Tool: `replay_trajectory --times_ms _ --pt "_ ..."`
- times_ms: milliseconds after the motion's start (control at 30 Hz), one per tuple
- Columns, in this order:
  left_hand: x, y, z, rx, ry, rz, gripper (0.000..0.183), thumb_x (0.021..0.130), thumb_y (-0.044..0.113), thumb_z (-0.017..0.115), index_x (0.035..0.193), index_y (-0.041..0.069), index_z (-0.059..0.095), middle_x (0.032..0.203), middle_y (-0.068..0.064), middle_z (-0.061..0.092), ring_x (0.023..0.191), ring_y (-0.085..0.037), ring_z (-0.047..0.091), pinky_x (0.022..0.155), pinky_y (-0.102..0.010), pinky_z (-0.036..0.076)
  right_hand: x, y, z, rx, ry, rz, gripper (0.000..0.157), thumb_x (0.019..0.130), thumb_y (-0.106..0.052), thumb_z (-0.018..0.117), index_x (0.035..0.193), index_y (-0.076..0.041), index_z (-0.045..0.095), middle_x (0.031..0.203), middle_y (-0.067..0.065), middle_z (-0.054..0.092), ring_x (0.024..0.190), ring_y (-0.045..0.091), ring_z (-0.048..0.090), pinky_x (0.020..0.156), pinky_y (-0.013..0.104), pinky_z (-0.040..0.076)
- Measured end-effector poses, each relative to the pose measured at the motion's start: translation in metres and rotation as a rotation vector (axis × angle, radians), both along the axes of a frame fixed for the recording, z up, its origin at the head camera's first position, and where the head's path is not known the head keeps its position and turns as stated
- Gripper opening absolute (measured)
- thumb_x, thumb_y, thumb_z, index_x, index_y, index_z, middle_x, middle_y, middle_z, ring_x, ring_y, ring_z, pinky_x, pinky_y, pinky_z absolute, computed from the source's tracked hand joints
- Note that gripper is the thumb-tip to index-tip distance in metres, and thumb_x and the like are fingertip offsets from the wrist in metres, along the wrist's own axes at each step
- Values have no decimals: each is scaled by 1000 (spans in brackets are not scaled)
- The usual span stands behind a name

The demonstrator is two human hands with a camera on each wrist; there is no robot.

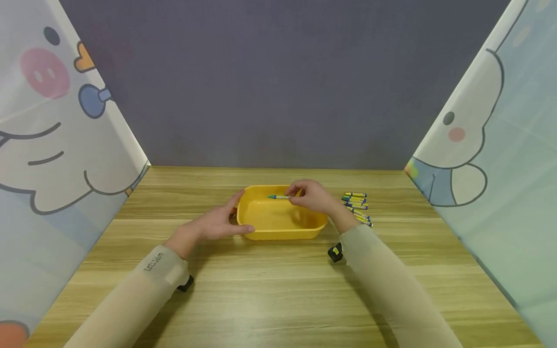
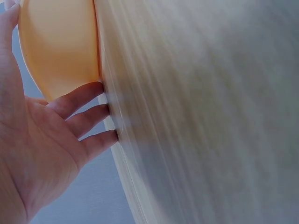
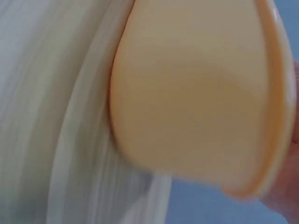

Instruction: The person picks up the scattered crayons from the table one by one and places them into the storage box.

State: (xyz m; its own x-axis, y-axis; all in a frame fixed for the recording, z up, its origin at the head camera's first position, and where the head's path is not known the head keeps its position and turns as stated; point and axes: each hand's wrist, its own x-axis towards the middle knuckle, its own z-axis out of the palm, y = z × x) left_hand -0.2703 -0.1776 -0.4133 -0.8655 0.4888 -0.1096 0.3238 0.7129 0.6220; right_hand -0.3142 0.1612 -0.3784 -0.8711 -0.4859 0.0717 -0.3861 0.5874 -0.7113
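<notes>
A yellow plastic tray (image 1: 278,235) stands on the wooden table. At its left end, my left hand (image 1: 219,222) is spread, with the thumb along the near side and the fingers against the left side; the left wrist view shows this hand (image 2: 42,140) with its fingers extended beside the tray (image 2: 60,42). Over the tray's right half, my right hand (image 1: 309,195) pinches a green crayon (image 1: 278,197), its tip pointing left. In the right wrist view the tray wall (image 3: 191,93) hides most of the right hand (image 3: 285,186) and the crayon.
Several crayons (image 1: 357,205) in yellow-and-blue wrappers lie in a loose row to the right of the tray. A small dark orange-marked thing (image 1: 233,212) shows partly behind the left hand. A dark grey panel (image 1: 278,87) and cartoon-printed side sheets (image 1: 500,121) surround the table.
</notes>
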Motion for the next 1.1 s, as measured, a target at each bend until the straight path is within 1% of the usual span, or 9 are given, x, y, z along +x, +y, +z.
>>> replay_trajectory --times_ms 100,233,300,500,600,700,867,1000,1100 --pt "0 1 1 2 -4 7 127 92 73 76 179 20 -1 159 -22 60 145 -38 61 122 -61 45 -6 -14 -3 10 -3 -1 16 105 -17 73 118 -11 80 114 8 75 84 18 59 76 33 50" --pt "0 2 3 12 -6 10 128 91 74 77 179 21 1 158 -20 61 145 -36 61 123 -60 45 -13 -29 -6 25 18 -29 17 106 -20 73 119 -13 81 116 7 76 93 19 62 82 32 52" --pt "0 2 3 15 -5 6 128 91 74 77 179 21 0 158 -20 62 145 -36 61 122 -60 45 -16 -36 -8 22 19 -43 17 107 -21 73 120 -14 81 117 6 76 95 19 63 83 31 52" --pt "0 2 1 13 -5 13 129 90 75 77 179 23 0 158 -18 62 144 -35 62 121 -59 47 -22 -55 -11 -33 -22 -63 20 106 -21 74 122 -13 81 117 7 76 89 17 64 79 28 55" --pt "1 2 1 12 2 10 128 91 74 76 179 20 0 158 -20 62 143 -36 62 121 -59 47 -23 -62 -12 -65 -43 -75 20 105 -20 74 122 -12 81 117 8 75 86 15 64 77 26 56" --pt "1 2 1 11 -3 9 128 91 75 76 179 21 -1 158 -20 61 143 -36 62 121 -59 47 -23 -66 -16 -89 -69 -87 19 104 -18 75 120 -10 82 116 9 75 83 15 64 75 25 56" --pt "1 1 0 15 -13 5 128 92 75 75 179 21 -2 158 -18 62 143 -34 63 120 -58 48 -23 -69 -25 -89 -100 -96 16 101 -15 78 115 -9 82 112 8 76 75 13 63 69 25 56" --pt "-1 1 -1 10 -4 5 128 92 75 76 179 20 -1 157 -17 63 142 -34 63 120 -58 48 -22 -71 -31 -38 -115 -70 14 100 -15 79 113 -11 82 108 5 77 64 14 61 62 27 56" --pt "-2 1 -2 4 1 9 128 91 75 76 179 21 -1 156 -18 64 142 -35 63 120 -59 47 -21 -74 -34 60 -97 -38 12 100 -16 79 111 -13 82 104 2 77 58 15 60 60 27 56"
